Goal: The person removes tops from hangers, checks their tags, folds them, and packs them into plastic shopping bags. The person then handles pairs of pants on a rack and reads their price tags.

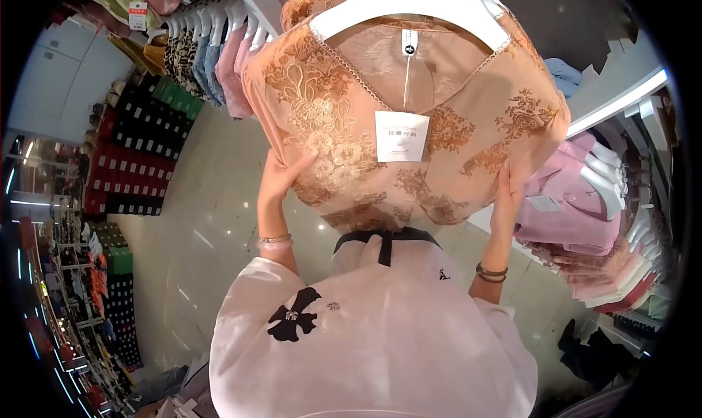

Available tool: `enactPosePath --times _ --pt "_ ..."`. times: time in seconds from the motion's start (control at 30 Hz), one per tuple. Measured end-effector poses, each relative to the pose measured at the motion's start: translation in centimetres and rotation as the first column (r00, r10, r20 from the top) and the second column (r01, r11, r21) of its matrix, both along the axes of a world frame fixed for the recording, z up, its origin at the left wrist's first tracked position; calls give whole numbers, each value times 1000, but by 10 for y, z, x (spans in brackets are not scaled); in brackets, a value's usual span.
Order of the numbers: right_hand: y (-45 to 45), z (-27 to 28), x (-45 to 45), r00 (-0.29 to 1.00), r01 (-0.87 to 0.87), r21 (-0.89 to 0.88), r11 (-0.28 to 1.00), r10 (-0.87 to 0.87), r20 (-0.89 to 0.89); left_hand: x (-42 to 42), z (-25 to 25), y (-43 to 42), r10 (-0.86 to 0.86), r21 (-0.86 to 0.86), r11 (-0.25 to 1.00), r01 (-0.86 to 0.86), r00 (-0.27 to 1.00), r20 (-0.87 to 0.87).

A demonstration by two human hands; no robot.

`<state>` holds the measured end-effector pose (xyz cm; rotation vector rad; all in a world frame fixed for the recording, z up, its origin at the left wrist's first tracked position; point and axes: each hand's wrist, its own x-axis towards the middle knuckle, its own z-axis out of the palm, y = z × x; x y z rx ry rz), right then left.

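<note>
1 peach blouse (431,173) hangs on a white hanger (413,0) before the wearer's pale top (395,330): V-necked, brown florals, paler embroidery down one side, a white tag (401,146) at the chest. The left hand (287,173) pinches one side, thumb in front; the right hand (506,187) touches the other, fingers mostly hidden, grip unclear to me.

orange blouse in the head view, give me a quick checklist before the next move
1. White hanger inside the neckline of the orange blouse: ok.
2. Hanger's hook secured: cannot tell, its top is out of the picture.
3. Left hand touching the blouse's side: ok.
4. Right hand firmly gripping the other side: cannot tell, the grip is partly hidden.
5. Paper tag in front and uncovered: ok.
</note>
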<state>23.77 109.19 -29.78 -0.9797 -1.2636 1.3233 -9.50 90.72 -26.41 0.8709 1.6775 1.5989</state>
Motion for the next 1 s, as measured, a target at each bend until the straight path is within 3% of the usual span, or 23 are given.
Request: enactPosePath --times 0.03,0.13,0.27,0.4,0.47,0.5,0.6,0.63,0.7,0.8,0.87,0.9,1.0 --pt "-3 5 -2 1000 -21 17 1000 21 1 3 -1 -2 10 -68 998 -11 1000 -17" --pt "-14 16 -2 993 -106 48 993 103 58 24 -2 -1 199 172 957 -234 960 197" --pt "-31 6 0 955 -251 33 968 242 171 29 -10 -6 179 197 952 -233 950 256" --pt "-29 -29 14 843 -370 -5 929 338 418 44 -16 -7 65 -14 998 -64 995 81" --pt "-22 -30 8 618 -463 -37 886 352 703 41 -38 -15 -57 -177 983 57 998 8" --pt "-20 -33 7 473 -500 -69 863 339 813 43 -50 -16 -10 -188 982 11 1000 3" --pt "-23 -55 9 583 -520 307 797 69 809 54 -71 -15 354 -23 935 -353 934 57" --pt "-24 -47 9 459 -565 209 799 94 883 58 -65 -12 409 45 912 -408 913 -3" --pt "-25 -28 14 181 -610 -13 792 155 971 62 -54 -13 413 8 910 -414 906 -93" --pt "-25 -14 11 159 -629 -81 773 230 960 55 -36 -27 293 -82 950 -303 950 -111" --pt "-30 12 -1 240 -630 -92 771 307 921 58 -31 -32 163 -104 979 -175 980 -119" --pt "-33 22 -10 281 -631 -97 770 343 896 64 -17 -36 90 -244 963 -112 991 -99" --pt "-41 30 -43 845 -406 284 869 239 478 74 -21 -36 -61 -83 996 45 977 -203"
